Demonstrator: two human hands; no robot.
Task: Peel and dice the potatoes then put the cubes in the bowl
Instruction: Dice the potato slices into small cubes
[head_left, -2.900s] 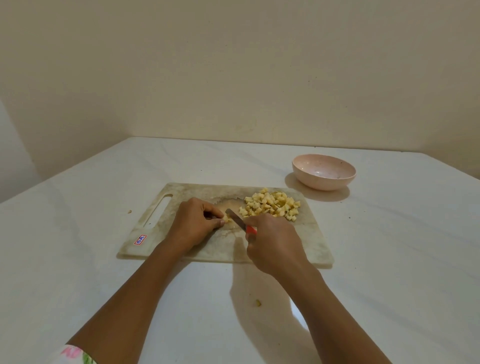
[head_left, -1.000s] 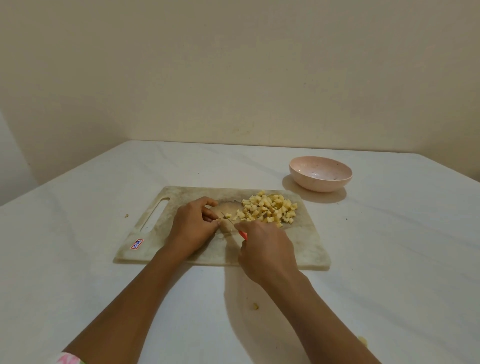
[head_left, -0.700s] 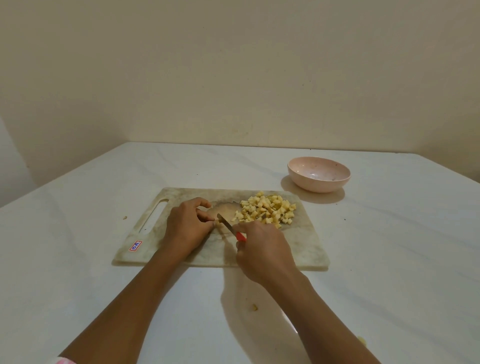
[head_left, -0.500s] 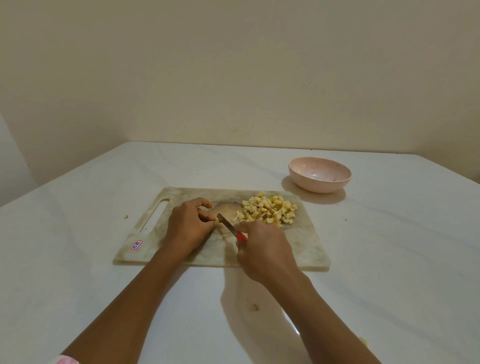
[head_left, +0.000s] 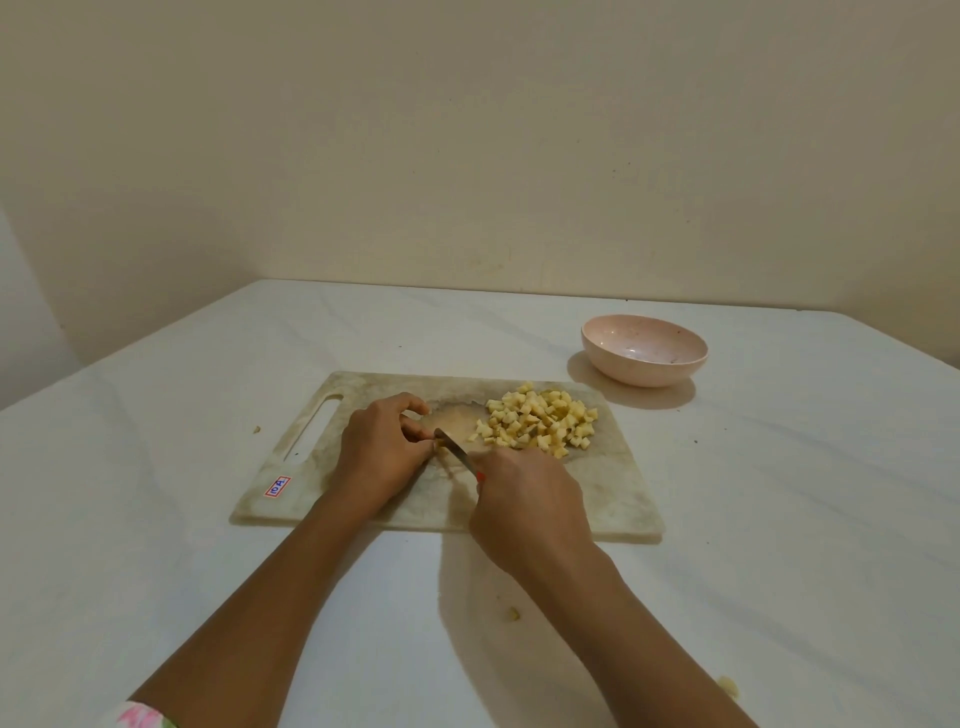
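The left hand (head_left: 384, 447) pinches a small yellow potato piece (head_left: 440, 443) with curled fingers on the pale marbled cutting board (head_left: 613, 488); the right hand (head_left: 524, 509) grips a red-handled steel knife (head_left: 456, 452), blade against that piece. Just beyond the right hand lies a heap of yellow potato cubes (head_left: 537, 420); farther right sits a round pink bowl (head_left: 644, 358).

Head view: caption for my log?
Knife in right hand cuts potato piece pinched by left hand on cutting board; potato cubes heaped, none in bowl.
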